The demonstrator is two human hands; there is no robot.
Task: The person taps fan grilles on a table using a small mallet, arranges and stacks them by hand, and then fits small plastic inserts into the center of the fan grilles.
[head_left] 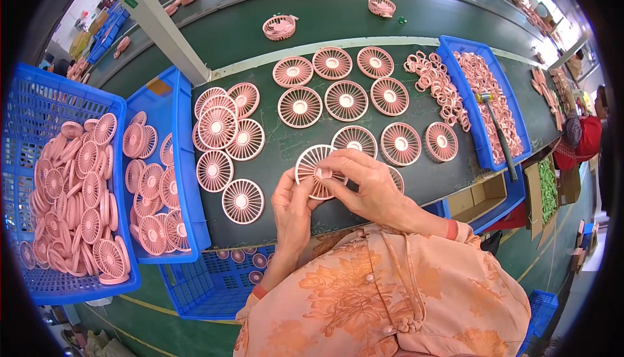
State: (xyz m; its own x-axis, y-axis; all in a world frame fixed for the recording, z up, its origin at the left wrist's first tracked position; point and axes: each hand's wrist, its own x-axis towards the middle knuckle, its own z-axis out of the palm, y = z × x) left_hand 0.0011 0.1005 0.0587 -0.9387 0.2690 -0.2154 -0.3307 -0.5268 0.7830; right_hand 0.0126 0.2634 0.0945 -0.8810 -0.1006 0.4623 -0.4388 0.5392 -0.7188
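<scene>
Near the table's front edge, a round pink fan grille (312, 157) with thin spokes is tilted up between my hands. My left hand (291, 214) grips its lower left rim, thumb in front. Over the grille's middle, my right hand (369, 188) has its thumb and fingers pinched together at the pale hub. Whatever sits between those fingertips is too small and covered to name. Behind my hands, more grilles (346, 101) lie flat in loose rows. To the left, several others (218, 127) overlap in a stack. One grille (396, 179) is partly hidden by my right hand.
Blue crates (170, 188) heaped with grilles stand at the left. At the right, a blue tray (448, 54) holds small pink rings, with a hammer (497, 132) across it and loose rings (434, 84) beside it. Beyond runs a green conveyor (331, 15) carrying pink fan housings (279, 27).
</scene>
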